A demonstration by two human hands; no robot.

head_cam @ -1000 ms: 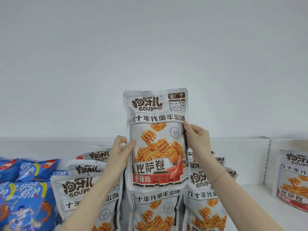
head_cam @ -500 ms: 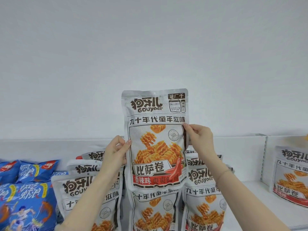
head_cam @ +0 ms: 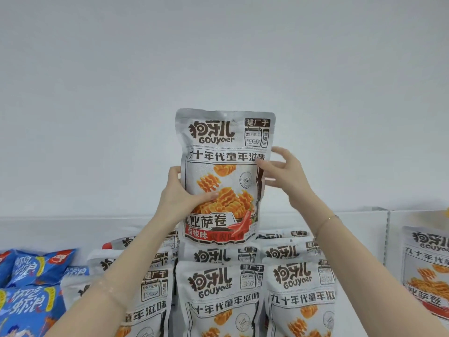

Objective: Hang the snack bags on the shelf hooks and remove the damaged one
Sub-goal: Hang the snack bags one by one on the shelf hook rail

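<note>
White shelf (head_cam: 359, 229), stocked with snack bags

We see rows of grey Gouyaer bags (head_cam: 218, 295) standing upright on it, blue bags (head_cam: 36, 266) piled at the left, one more grey bag (head_cam: 427, 271) past a divider (head_cam: 386, 237).

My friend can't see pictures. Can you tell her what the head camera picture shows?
Two hands hold up a grey snack bag in front of a white wall: the left hand grips its left edge, and the right hand touches its right edge with spread fingers. Below stand more grey bags, with blue bags on the left.
</note>
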